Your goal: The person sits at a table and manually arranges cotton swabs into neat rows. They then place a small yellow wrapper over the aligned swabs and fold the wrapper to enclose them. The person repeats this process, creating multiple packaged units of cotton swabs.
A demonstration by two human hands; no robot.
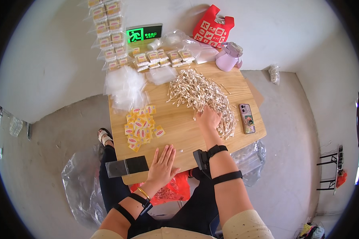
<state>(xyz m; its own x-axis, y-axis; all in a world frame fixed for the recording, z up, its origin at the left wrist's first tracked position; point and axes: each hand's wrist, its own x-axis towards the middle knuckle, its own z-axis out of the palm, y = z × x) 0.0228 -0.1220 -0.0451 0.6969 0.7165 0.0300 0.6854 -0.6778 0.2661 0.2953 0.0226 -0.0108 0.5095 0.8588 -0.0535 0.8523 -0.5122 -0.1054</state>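
Note:
A large heap of loose cotton swabs [193, 89] spreads over the right half of the wooden table. My right hand [209, 118] is at the heap's near edge, its fingers curled in on some swabs; the fingertips are partly hidden. Flat at the table's near edge lies my left hand [162, 165], fingers stretched out and nothing in it. Just right of its fingertips is a single cotton swab [180, 151]. Beside that hand is a dark flat pouch [136, 165] with a clear part. Small yellow-and-white cards [139, 128] form a loose pile farther left.
Clear plastic bags [125, 85] lie at the table's left, with packed swab packets [151, 59] behind. Strips of packets [107, 34] hang at the wall. A purple jug [228, 57], red bag [214, 27], lit exit sign [144, 34] and phone [247, 118] stand or lie around.

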